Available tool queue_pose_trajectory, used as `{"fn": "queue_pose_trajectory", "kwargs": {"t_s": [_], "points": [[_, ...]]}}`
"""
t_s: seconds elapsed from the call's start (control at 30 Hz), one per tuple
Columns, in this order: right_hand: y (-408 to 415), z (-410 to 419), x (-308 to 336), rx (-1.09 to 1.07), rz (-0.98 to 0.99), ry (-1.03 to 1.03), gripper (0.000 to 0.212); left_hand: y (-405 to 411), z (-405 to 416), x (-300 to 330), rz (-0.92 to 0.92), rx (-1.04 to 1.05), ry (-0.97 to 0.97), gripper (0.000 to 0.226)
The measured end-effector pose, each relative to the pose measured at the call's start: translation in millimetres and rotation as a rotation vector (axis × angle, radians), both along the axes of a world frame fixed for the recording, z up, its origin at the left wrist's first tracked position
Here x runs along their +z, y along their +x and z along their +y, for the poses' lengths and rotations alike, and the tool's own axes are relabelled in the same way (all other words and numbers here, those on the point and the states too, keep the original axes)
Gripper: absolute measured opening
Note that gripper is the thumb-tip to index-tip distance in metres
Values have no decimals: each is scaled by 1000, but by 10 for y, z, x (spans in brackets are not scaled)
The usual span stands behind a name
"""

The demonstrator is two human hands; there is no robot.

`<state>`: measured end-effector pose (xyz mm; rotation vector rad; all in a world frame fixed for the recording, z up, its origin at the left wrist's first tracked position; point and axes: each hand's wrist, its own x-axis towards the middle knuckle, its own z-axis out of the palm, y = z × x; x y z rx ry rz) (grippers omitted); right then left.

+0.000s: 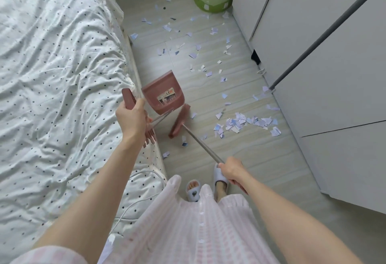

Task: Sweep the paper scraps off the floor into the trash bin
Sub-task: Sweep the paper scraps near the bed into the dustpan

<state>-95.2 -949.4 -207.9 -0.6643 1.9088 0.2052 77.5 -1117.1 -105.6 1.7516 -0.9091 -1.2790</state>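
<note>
- Paper scraps (246, 123) lay strewn over the floor (208, 169), thickest in a loose heap near the wardrobe (325, 75), with thinner scatter running up the aisle toward the bin (211, 0).
- A few scraps lay just beside the broom head, and one lay near the bed's edge, close to the person's feet.
- The bin, green with a brown inside, stood at the far end of the floor, just beside the wardrobe, with some paper visible inside it and scraps on the floor round its base.
- The broom (179, 123) had its reddish head down on the floor, angled, between the dustpan and the heap; its thin metal handle slanted back to the right hand.
- The right hand (231, 171) gripped the broom handle, fingers curled round it, above a slippered foot.
- The dustpan (164, 94), reddish with a label on its pan, sat just beside the bed, tilted, its pan close to the broom head.
- The left hand (133, 119) held the dustpan's handle top, fingers wrapped round it, over the bed's edge.
- The bed (58, 79), under a white dotted sheet, filled the left side; a white cable (144, 172) lay on it near the person.
- The person wore a pink striped garment and pale slippers (193, 190).
</note>
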Motion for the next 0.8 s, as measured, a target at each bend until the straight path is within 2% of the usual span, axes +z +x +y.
{"fn": "queue_pose_trajectory", "kwargs": {"t_s": [0.4, 0.57, 0.8], "points": [[-254, -328, -244, 531, -18, 102, 37, -364, -18, -142, -31, 83, 50, 30], [-663, -420, -142, 673, 95, 145, 40, -516, -49, -198, -53, 93, 74, 28], [-1583, -785, 174, 728, 333, 194, 44, -723, -92, -229, -60, 107, 85, 27]]}}
